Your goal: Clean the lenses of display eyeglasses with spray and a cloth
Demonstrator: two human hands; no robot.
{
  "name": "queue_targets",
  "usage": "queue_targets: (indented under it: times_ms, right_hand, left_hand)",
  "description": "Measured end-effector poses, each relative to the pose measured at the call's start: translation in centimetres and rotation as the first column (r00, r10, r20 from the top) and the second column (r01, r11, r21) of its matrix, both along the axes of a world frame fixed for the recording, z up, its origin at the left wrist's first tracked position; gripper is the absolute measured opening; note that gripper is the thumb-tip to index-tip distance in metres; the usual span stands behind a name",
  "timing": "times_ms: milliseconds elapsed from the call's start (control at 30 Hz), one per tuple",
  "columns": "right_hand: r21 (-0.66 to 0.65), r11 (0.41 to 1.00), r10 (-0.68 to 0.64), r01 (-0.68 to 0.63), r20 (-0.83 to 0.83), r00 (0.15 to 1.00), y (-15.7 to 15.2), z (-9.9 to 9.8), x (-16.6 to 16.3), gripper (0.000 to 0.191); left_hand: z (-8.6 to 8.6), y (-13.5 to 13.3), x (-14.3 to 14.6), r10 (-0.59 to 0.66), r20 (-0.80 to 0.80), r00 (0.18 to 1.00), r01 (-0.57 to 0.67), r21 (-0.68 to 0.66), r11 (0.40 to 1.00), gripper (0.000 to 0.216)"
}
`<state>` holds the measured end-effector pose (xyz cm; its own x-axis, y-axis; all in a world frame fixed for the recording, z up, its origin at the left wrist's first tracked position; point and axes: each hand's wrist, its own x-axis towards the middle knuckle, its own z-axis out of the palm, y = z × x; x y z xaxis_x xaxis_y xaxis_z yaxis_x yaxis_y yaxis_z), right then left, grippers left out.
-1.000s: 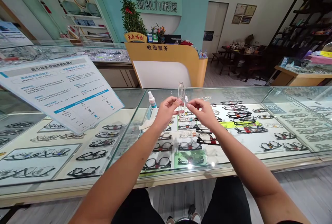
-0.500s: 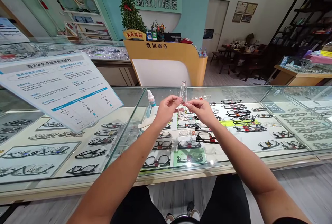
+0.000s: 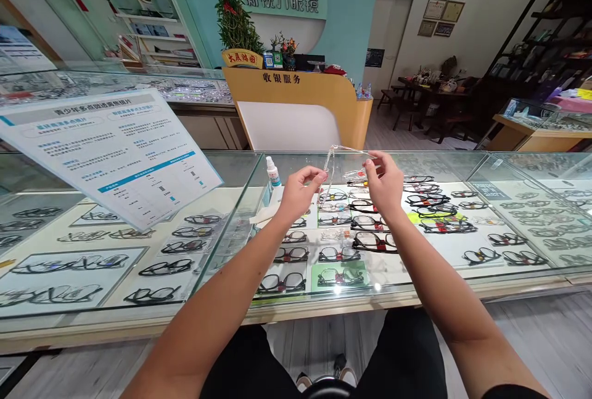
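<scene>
Above glass display counter [image 3: 324, 309]: left hand [image 3: 298, 192] pinches clear eyeglasses [image 3: 330, 160] by front, right hand [image 3: 386, 184] grips one temple [image 3: 352, 149] (unfolded) near tip; white bottle [image 3: 273, 172] on counter

Rows of eyeglasses [image 3: 375, 240] lie inside the desk [image 3: 296, 314]; above it, the frame [image 3: 332, 150] spans left hand [image 3: 300, 192] to right hand [image 3: 386, 184], the bottle [image 3: 274, 173] left of them, the sheet [image 3: 115, 153] farther left, the cashier counter [image 3: 296, 123] behind

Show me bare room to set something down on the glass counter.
Free: counter glass between the printed sheet and white bottle, and between the right forearm and the black frames at lower right. Crowded: between left hand and right hand, with clear glasses held above displayed frames.
</scene>
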<state>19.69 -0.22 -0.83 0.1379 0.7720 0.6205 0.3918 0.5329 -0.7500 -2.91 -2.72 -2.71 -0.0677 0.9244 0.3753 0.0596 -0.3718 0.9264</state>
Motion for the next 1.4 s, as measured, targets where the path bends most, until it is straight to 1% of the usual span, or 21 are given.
queue_targets:
  times_ms: [33,100,233,300,467,600,733,900,1000,1067,1100,1167,1233,1267,1333,1400]
  right_hand:
    - [0.027,1.000,-0.001,0.002,-0.006,1.000,0.0,0.0,0.0,0.028]
    - [0.065,0.998,0.018,-0.018,-0.001,1.000,-0.1,-0.1,-0.2,0.037]
    - [0.106,0.992,0.049,-0.062,0.117,0.992,-0.5,-1.0,-1.2,0.066]
    - [0.126,0.989,0.063,-0.083,0.161,0.985,-0.6,-1.4,-1.6,0.073]
    - [0.144,0.984,0.076,-0.104,0.184,0.980,-0.6,-1.6,-1.7,0.069]
    - [0.133,0.986,0.077,-0.105,0.198,0.977,-0.5,-1.5,-1.5,0.067]
    - [0.113,0.990,0.059,-0.084,0.210,0.976,-0.3,-1.4,-1.2,0.066]
    - [0.134,0.991,-0.010,-0.028,0.270,0.963,-0.1,-1.5,-1.1,0.062]
    - [0.046,0.999,-0.037,0.021,0.369,0.929,-0.3,-1.5,-1.1,0.060]
    - [-0.014,0.999,-0.026,0.035,0.425,0.905,-0.5,-1.5,-1.2,0.057]
    - [-0.024,0.999,-0.018,0.032,0.438,0.899,-0.6,-1.4,-1.2,0.055]
    - [0.003,1.000,0.016,-0.020,0.435,0.900,-0.9,-1.2,-1.3,0.048]
    - [0.063,0.987,0.107,-0.146,0.417,0.903,-1.3,-1.0,-1.6,0.038]
    - [0.088,0.971,0.167,-0.221,0.411,0.896,-1.6,-0.9,-1.7,0.036]
    - [0.106,0.930,0.280,-0.351,0.415,0.866,-1.9,-1.0,-2.1,0.037]
    - [0.093,0.905,0.343,-0.416,0.420,0.840,-2.1,-1.2,-2.6,0.038]
  left_hand:
    - [0.0,-0.1,0.1,-0.004,-0.008,1.000,0.004,-0.002,1.000,0.044]
    - [0.1,-0.2,0.2,-0.016,-0.003,1.000,0.016,-0.007,1.000,0.046]
    - [-0.1,-0.4,0.7,-0.045,0.010,0.999,0.045,0.003,0.999,0.046]
    - [-0.2,-0.5,0.9,-0.056,-0.011,0.998,0.056,0.017,0.998,0.044]
    - [-0.4,-0.8,1.2,-0.076,-0.019,0.997,0.076,0.020,0.997,0.040]
    - [-0.4,-0.7,1.1,-0.047,0.008,0.999,0.047,0.010,0.999,0.043]
    - [-0.2,-0.5,0.9,-0.006,0.074,0.997,0.006,0.005,1.000,0.050]
    - [0.4,-0.2,0.5,0.065,0.189,0.980,-0.064,-0.009,0.998,0.056]
    - [0.7,-0.2,0.3,0.100,0.237,0.966,-0.102,-0.004,0.995,0.060]
    - [0.7,-0.2,0.2,0.112,0.235,0.965,-0.116,0.006,0.993,0.060]
    - [0.7,-0.1,0.1,0.111,0.222,0.969,-0.117,0.014,0.993,0.060]
    - [0.5,0.1,0.0,0.100,0.173,0.980,-0.110,0.050,0.993,0.056]
    - [0.2,0.3,-0.1,0.090,0.104,0.991,-0.102,0.118,0.988,0.052]
    - [0.0,0.4,0.0,0.088,0.065,0.994,-0.097,0.157,0.983,0.049]
    - [-0.4,0.5,0.1,0.090,-0.004,0.996,-0.087,0.222,0.971,0.043]
    - [-0.7,0.5,0.3,0.081,-0.051,0.995,-0.066,0.240,0.969,0.039]
